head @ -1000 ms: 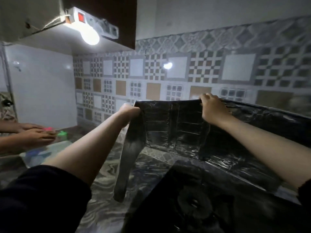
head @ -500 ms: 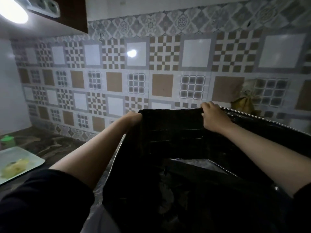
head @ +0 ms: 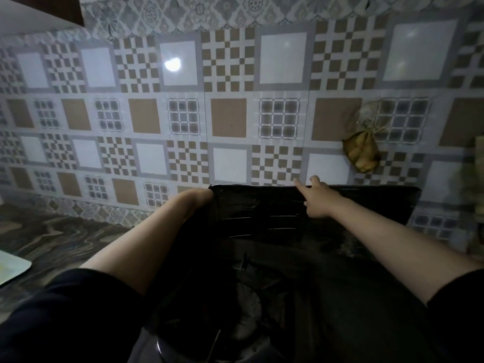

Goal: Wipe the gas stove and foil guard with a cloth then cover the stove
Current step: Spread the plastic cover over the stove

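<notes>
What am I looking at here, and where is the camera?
There is no machine here: a person wears a camera on the head, looking forward and down at their own bare arms. A dark foil guard stands against the patterned tile wall, behind a dim gas stove. The left hand is at the guard's left top corner, its grip hidden behind the edge. The right hand rests at the top edge with fingers stretched out. A yellowish bag hangs on the wall.

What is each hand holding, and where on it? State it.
Right hand holds nothing; its fingers are straight, resting at the foil guard's top edge. The left hand is at the guard's top left corner, fingers hidden behind it, so its grip cannot be told.
</notes>
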`<state>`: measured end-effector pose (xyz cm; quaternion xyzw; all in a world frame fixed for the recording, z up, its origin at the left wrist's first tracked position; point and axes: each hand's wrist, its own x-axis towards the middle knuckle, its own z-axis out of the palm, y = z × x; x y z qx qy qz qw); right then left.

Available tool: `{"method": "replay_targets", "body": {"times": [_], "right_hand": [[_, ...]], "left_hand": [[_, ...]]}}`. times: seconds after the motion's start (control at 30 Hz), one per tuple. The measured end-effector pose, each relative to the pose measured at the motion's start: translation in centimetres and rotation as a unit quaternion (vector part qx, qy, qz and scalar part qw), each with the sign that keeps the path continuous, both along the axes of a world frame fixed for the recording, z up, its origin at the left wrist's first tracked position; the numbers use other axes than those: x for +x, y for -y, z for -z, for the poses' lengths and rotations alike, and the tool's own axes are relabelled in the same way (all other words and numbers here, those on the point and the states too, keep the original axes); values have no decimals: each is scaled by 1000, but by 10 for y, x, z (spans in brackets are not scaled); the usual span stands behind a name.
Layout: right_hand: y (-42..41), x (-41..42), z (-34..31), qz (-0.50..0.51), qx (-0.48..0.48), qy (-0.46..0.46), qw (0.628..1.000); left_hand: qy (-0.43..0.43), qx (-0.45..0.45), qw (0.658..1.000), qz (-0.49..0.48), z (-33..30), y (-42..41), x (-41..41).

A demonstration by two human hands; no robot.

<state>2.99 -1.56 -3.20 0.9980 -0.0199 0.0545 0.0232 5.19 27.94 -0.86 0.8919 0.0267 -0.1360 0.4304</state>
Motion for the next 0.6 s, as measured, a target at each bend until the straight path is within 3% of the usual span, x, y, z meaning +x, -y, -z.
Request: {"method": "replay_targets", "body": {"times": [0.13, 0.4, 0.6], "right_hand": [[-3, 4, 5, 42, -69, 22, 996], [24, 4, -1, 125, -66, 132, 981], [34, 4, 2, 141, -35, 116, 982]], "left_hand": [[-35, 60, 997, 43, -6, -2, 6], [-47, 156, 983, 88, -15, -5, 12], [-159, 282, 935, 145, -16, -28, 8]]}}
